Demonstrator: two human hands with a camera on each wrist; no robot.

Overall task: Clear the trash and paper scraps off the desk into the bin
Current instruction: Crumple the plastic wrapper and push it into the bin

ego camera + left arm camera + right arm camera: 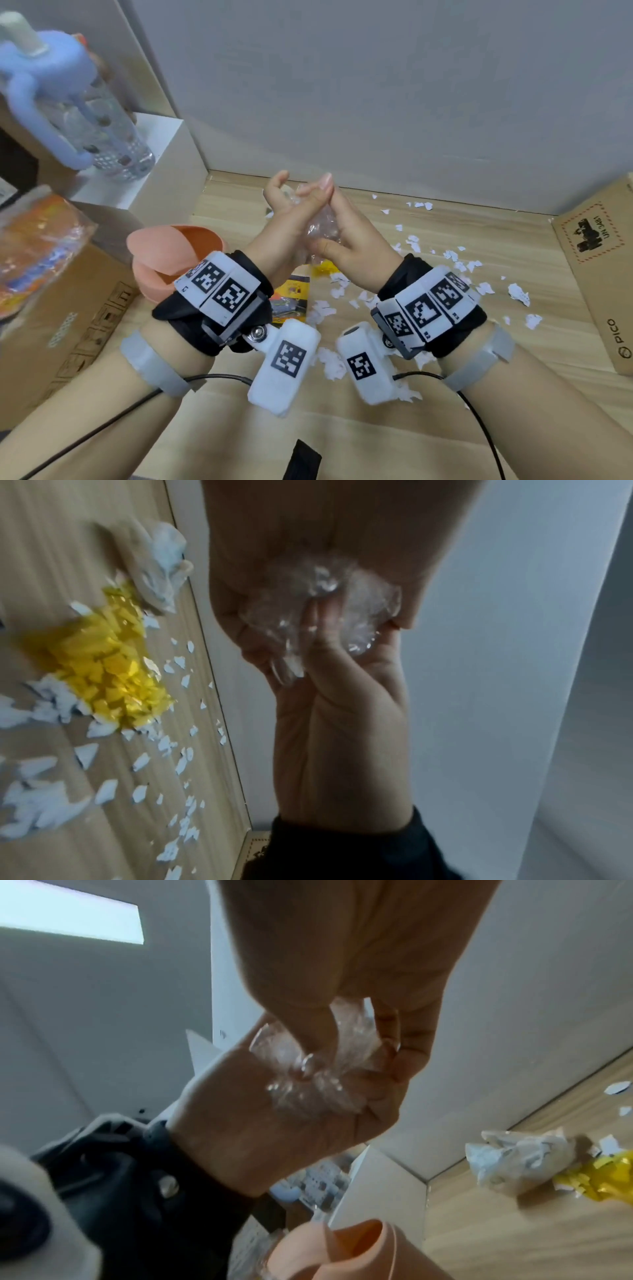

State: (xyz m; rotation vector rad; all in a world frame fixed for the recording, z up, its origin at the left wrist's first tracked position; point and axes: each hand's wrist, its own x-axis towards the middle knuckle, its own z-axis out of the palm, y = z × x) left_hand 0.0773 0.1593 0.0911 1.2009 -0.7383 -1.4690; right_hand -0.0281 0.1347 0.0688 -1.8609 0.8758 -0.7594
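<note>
- Wood-grain desk (428,428) fills the lower room, pale and smooth; its near edge is cut off and the forearms hide much of it.
- Brown cardboard boxes (603,260) flank it, both cropped by the frame edges; the print on the left one is too blurred to read.
- Peach plastic bin (161,270) stands at the desk's left edge, round, its flap lid tilted; the left wrist hides its near side.
- Torn white paper scraps (455,260) lie scattered over the desk, ragged and flat, some hidden under the wrist gear.
- Yellow crinkly wrapper (103,664) lies among them, beside a crumpled whitish paper wad (161,569).
- Left hand (291,222) and right hand (346,233) meet palm to palm above the desk, fingers curled, pressing a clear crumpled plastic film (318,226) between them; most of it is hidden, and only glints show its creases.
</note>
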